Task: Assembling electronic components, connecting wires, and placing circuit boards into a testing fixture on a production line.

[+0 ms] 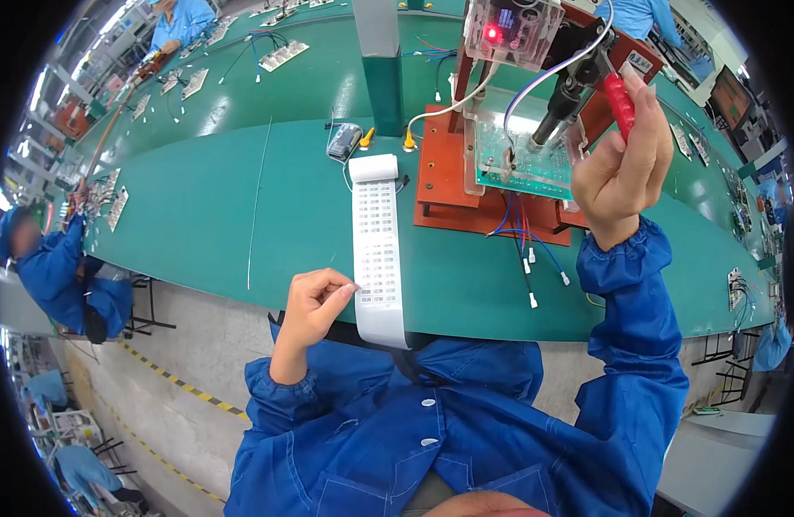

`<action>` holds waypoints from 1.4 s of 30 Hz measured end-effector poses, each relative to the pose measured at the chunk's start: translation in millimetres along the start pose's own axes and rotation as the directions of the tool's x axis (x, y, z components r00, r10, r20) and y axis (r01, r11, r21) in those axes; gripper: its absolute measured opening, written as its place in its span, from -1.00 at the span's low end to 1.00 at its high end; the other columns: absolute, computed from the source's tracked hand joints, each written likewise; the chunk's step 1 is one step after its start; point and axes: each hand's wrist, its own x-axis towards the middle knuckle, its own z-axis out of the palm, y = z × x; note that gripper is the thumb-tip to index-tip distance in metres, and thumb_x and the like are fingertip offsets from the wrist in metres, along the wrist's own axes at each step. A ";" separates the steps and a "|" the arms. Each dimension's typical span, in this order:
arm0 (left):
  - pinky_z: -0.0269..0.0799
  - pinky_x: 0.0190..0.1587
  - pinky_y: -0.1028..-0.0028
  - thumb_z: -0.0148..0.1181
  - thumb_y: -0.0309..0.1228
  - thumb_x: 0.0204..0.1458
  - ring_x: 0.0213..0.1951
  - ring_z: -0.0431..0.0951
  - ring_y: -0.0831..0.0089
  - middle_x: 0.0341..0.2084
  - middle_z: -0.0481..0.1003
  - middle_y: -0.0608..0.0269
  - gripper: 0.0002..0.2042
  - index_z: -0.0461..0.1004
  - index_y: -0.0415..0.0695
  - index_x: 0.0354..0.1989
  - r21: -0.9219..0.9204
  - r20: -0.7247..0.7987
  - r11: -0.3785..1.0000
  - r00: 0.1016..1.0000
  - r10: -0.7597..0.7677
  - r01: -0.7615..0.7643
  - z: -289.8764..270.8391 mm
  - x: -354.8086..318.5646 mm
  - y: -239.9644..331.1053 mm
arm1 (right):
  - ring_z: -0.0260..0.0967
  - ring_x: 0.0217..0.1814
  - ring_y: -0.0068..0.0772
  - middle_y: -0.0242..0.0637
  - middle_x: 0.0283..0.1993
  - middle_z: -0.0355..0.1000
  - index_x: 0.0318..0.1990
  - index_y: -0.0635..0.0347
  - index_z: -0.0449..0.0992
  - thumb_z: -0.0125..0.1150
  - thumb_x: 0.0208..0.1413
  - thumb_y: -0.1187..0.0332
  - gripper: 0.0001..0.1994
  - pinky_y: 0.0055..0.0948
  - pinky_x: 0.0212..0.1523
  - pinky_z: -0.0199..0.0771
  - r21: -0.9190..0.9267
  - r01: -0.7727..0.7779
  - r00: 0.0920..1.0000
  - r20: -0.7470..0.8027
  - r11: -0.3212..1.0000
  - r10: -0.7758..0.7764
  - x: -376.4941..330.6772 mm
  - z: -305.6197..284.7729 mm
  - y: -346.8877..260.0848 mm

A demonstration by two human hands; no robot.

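My right hand (625, 168) is raised at the right, its thumb and fingers closed round the red handle (619, 105) of a toggle clamp. The clamp's black plunger (559, 110) points down over a green circuit board (526, 177) in a clear and reddish-brown test fixture (446, 168). Wires with white plugs (532, 300) hang from the board's near edge onto the table. A long strip of small printed labels (378, 250) runs toward me and curls over the table's front edge. At its left edge, my left hand (315, 306) pinches with thumb and forefinger; any single label between them is too small to make out.
A clear box with a red light (511, 33) tops the fixture. Behind the label strip are a small grey device (344, 140), two yellow plugs and a green post (384, 95). Wired boards (283, 56) lie farther off on the green table (190, 207). Other people work around it.
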 end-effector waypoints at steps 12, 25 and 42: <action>0.03 -0.57 0.59 0.19 -0.49 0.13 -0.62 0.20 0.74 -0.71 0.36 0.44 -0.87 0.56 -0.30 -0.38 0.003 0.008 1.000 1.000 -0.003 0.003 1.6 1.9 3.5 | 0.56 -0.09 -0.11 -0.01 -0.08 0.56 0.13 0.49 0.40 -0.05 0.34 0.52 -0.72 -0.30 -0.09 0.57 0.153 0.132 0.989 -0.094 0.979 -0.118 12.4 -6.1 29.6; 0.07 -0.56 0.61 0.18 -0.47 0.14 -0.60 0.23 0.76 -0.63 0.44 0.40 -0.85 0.56 -0.32 -0.38 -0.075 -0.091 0.996 0.995 -0.047 0.041 4.0 -3.6 -2.1 | 0.44 -0.35 -0.36 -0.24 -0.37 0.50 -0.13 0.36 0.48 0.34 0.05 0.49 -0.75 -0.41 -0.25 0.49 0.106 -0.110 0.973 -0.191 0.988 0.129 5.6 -4.0 43.8; 0.50 -0.16 0.33 0.38 -0.53 -0.34 -0.19 0.59 0.19 -0.12 0.55 0.08 -0.46 0.53 -0.17 -0.01 0.539 -0.019 0.647 0.760 0.649 -0.539 62.7 -8.7 92.2 | 0.43 -0.30 -0.59 -0.30 -0.34 0.56 0.24 0.34 0.37 0.22 0.04 0.63 -0.47 -0.56 -0.20 0.41 0.197 -0.969 0.229 0.939 0.147 0.256 -5.8 -98.4 -17.8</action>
